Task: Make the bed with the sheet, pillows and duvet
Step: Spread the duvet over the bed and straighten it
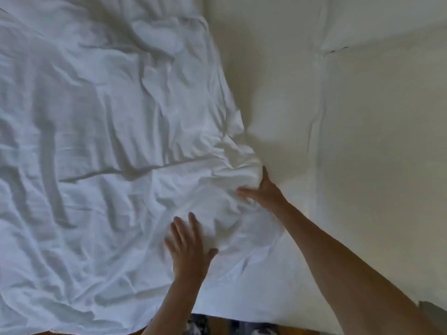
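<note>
A crumpled white duvet (104, 141) covers the left and middle of the bed. Its right edge lies bunched against a cream padded surface (362, 141) that looks like the headboard. My left hand (188, 247) lies flat on the duvet near the front edge, fingers straight and spread. My right hand (262, 189) presses into the bunched corner of the duvet where it meets the cream surface; its thumb points left over the cloth and its fingertips are buried in the folds. No pillows show.
A seam (319, 117) runs down the cream padding, with a cream panel or pillow edge (362, 20) at the top right. A strip of wooden floor (285, 331) and patterned clothing (200, 325) show below the front edge of the bed.
</note>
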`<state>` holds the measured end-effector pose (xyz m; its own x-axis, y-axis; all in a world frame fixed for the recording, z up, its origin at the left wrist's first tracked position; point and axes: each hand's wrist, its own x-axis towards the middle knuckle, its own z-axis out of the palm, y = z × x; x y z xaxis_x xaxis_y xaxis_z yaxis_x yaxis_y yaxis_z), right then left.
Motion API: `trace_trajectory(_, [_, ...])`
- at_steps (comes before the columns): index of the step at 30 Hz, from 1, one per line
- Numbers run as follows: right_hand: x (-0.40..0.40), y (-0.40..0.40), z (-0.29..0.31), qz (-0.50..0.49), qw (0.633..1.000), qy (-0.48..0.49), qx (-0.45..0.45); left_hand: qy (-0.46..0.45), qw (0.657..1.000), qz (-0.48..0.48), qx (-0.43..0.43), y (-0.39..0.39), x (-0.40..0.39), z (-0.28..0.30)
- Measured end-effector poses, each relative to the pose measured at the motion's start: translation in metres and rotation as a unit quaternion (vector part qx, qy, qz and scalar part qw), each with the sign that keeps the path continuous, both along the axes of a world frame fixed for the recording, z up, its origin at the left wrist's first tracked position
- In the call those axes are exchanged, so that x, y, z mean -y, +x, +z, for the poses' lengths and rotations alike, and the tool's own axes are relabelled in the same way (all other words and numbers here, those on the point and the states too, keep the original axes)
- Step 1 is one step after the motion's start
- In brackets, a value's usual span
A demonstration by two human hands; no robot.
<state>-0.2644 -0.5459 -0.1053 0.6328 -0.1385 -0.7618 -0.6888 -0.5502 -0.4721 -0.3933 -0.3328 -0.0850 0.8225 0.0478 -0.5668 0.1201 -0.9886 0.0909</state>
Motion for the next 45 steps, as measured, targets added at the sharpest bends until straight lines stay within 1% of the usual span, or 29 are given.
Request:
trace_trajectory(2, [-0.016,-0.007,-0.022,0.002,1.0,0.016,0.011,-0.015,0.999,0.017,0.028,0.01,-0.008,-0.019])
trace_trajectory(4, [-0.033,-0.022,-0.036,0.017,1.0,0.003,0.017,-0.029,0.999,0.025,0.025,0.021,-0.017,-0.03])
trace_trajectory(6, [-0.041,-0.037,-0.034,0.037,0.999,-0.01,0.023,-0.051,0.997,0.049,0.011,0.028,-0.019,-0.029])
trace_trajectory(7, [-0.039,-0.042,-0.025,0.046,0.998,-0.005,0.03,-0.062,0.996,0.057,0.021,0.028,-0.018,-0.023])
trace_trajectory(9, [-0.025,-0.051,0.003,0.068,0.997,0.007,0.038,-0.087,0.994,0.059,0.037,0.02,-0.012,0.002])
trace_trajectory(12, [0.015,-0.073,0.063,0.093,0.995,-0.011,0.042,-0.125,0.989,0.057,0.057,-0.01,0.006,0.055])
trace_trajectory(14, [0.052,-0.091,0.111,0.082,0.995,-0.032,0.043,-0.161,0.985,0.055,0.039,-0.022,0.026,0.095])
trace_trajectory(17, [0.104,-0.11,0.187,0.025,0.995,-0.073,0.066,-0.231,0.97,0.047,0.062,-0.026,0.069,0.145])
trace_trajectory(19, [0.13,-0.126,0.23,0.021,0.992,-0.085,0.094,-0.263,0.962,0.053,0.058,-0.038,0.092,0.174])
trace_trajectory(21, [0.142,-0.154,0.256,0.024,0.993,-0.087,0.072,-0.272,0.96,0.053,0.032,-0.063,0.099,0.19])
trace_trajectory(23, [0.146,-0.185,0.26,0.014,0.994,-0.105,0.03,-0.284,0.958,0.044,0.012,-0.088,0.099,0.192])
trace_trajectory(24, [0.146,-0.196,0.255,0.009,0.991,-0.134,0.02,-0.285,0.958,0.03,-0.004,-0.095,0.097,0.19])
trace_trajectory(26, [0.143,-0.201,0.24,0.015,0.979,-0.205,0.01,-0.256,0.962,-0.025,-0.093,-0.097,0.091,0.177])
trace_trajectory(28, [0.139,-0.198,0.225,0.054,0.967,-0.248,-0.038,-0.188,0.954,-0.087,-0.217,-0.089,0.079,0.162])
trace_trajectory(29, [0.136,-0.197,0.219,0.078,0.962,-0.254,-0.07,-0.152,0.948,-0.099,-0.262,-0.084,0.074,0.157])
trace_trajectory(30, [0.134,-0.196,0.212,0.081,0.959,-0.256,-0.093,-0.13,0.948,-0.087,-0.276,-0.08,0.069,0.153])
trace_trajectory(32, [0.123,-0.192,0.202,0.064,0.959,-0.255,-0.109,-0.136,0.954,-0.051,-0.262,-0.067,0.059,0.153])
trace_trajectory(34, [0.105,-0.19,0.202,0.079,0.961,-0.255,-0.064,-0.17,0.961,-0.015,-0.219,-0.06,0.048,0.165])
trace_trajectory(36, [0.082,-0.191,0.205,0.121,0.961,-0.247,-0.012,-0.19,0.968,0.033,-0.163,-0.058,0.027,0.175])
trace_trajectory(37, [0.07,-0.192,0.206,0.136,0.962,-0.237,-0.001,-0.194,0.969,0.058,-0.145,-0.059,0.014,0.179])
trace_trajectory(42, [-0.002,-0.199,0.215,0.217,0.955,-0.202,0.007,-0.181,0.961,0.164,-0.128,-0.085,-0.077,0.194])
trace_trajectory(45, [-0.063,-0.196,0.229,0.256,0.95,-0.176,0.026,-0.182,0.956,0.212,-0.095,-0.11,-0.145,0.204])
